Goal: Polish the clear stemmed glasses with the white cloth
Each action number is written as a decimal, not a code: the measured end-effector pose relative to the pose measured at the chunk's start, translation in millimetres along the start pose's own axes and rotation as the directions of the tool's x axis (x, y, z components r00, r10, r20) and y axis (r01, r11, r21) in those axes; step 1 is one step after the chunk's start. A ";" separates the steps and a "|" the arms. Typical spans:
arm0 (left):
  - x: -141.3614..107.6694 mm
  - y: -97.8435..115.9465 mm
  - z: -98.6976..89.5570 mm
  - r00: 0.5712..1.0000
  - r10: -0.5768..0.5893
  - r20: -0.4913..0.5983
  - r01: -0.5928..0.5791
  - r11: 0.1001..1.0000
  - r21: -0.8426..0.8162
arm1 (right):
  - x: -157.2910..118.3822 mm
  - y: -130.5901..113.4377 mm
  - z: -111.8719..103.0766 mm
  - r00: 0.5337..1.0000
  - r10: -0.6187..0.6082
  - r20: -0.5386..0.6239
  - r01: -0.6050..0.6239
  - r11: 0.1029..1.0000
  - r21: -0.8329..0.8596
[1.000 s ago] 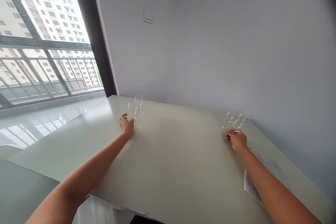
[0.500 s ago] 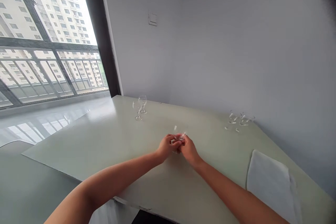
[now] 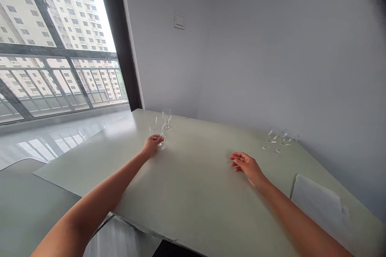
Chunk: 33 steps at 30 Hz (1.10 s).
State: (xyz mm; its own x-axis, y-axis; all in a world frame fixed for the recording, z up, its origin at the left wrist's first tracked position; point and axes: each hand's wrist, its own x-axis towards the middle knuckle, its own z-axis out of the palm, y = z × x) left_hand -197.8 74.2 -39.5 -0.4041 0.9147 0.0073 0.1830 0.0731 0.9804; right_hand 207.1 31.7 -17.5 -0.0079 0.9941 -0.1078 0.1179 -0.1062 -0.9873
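Note:
Out at the left of the table, my left hand (image 3: 152, 145) is closed around a clear stemmed wine glass (image 3: 161, 145), which stands upright or nearly so. Just behind it are two more wine glasses, the farther one (image 3: 167, 118) upright; the nearer one is partly covered by the held glass. My right hand (image 3: 245, 164) hovers over the middle right of the table, its fingers slightly curled and apart, with nothing in them. Two further clear glasses (image 3: 290, 138) lie or lean near the wall at the back right; their exact pose is hard to make out.
A folded white cloth (image 3: 316, 198) lies on the pale green table (image 3: 187, 200) at the right, beside my right forearm. A grey wall (image 3: 256, 68) borders the table's back and right side. The table's front edge runs below my arms, and a window stands at left.
Both hands were together on a glass at the table's middle. My left hand has carried that glass left to the others; my right hand has let go and moved right.

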 end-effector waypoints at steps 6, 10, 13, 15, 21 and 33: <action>21.6 -12.4 -10.9 0.998 -0.007 -0.066 0.010 0.999 0.035 | 14.3 16.9 -46.4 0.989 0.047 -0.143 -0.036 0.996 0.079; 31.5 -14.9 -11.5 0.997 -0.009 -0.075 0.014 0.998 0.067 | 25.7 26.4 -65.6 0.959 0.101 -0.263 -0.049 0.979 0.196; 34.9 -12.5 -13.7 0.998 -0.016 -0.058 0.021 0.996 0.090 | 43.9 33.6 -78.6 0.899 0.134 -0.418 -0.026 0.967 0.254; 32.9 -9.8 -16.5 0.997 0.010 -0.072 0.001 0.988 0.157 | 60.7 37.5 -87.6 0.827 0.131 -0.547 0.015 0.967 0.254; 6.5 -7.1 -32.6 0.932 0.200 -0.302 -0.013 0.851 0.525 | 108.8 36.5 -110.1 0.727 0.089 -0.680 0.095 0.969 0.229; -73.3 6.5 13.9 0.966 0.181 -0.183 -0.168 0.982 0.083 | 96.9 21.3 -51.4 0.866 0.051 -0.498 0.068 0.974 0.218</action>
State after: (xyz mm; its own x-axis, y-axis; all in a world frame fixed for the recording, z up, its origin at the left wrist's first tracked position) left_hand -154.5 13.2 -36.3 -0.5216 0.8241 0.2207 0.3224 -0.0491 0.9453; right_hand 259.9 126.9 -43.0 0.4935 0.8655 -0.0861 -0.1024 -0.0405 -0.9939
